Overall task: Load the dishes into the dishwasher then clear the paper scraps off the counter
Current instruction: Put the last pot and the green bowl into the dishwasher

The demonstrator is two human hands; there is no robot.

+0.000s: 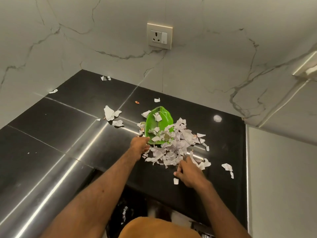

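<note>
A green leaf-shaped plate (154, 123) lies on the black counter (68, 134) with a few paper scraps inside it. My left hand (139, 145) grips the plate's near left edge. A heap of white paper scraps (173, 146) is piled against the plate's right and near side. My right hand (187, 172) rests on the counter at the heap's near edge, fingers bent against the scraps; whether it pinches any is not clear. More scraps lie scattered left of the plate (110, 114), at the far corner (105, 78) and to the right (227, 167).
Marble walls close the counter at the back and right, with a wall socket (159, 36) above. The counter's front edge has a step inward below my arms. Dark floor with a few scraps (124, 214) shows beneath.
</note>
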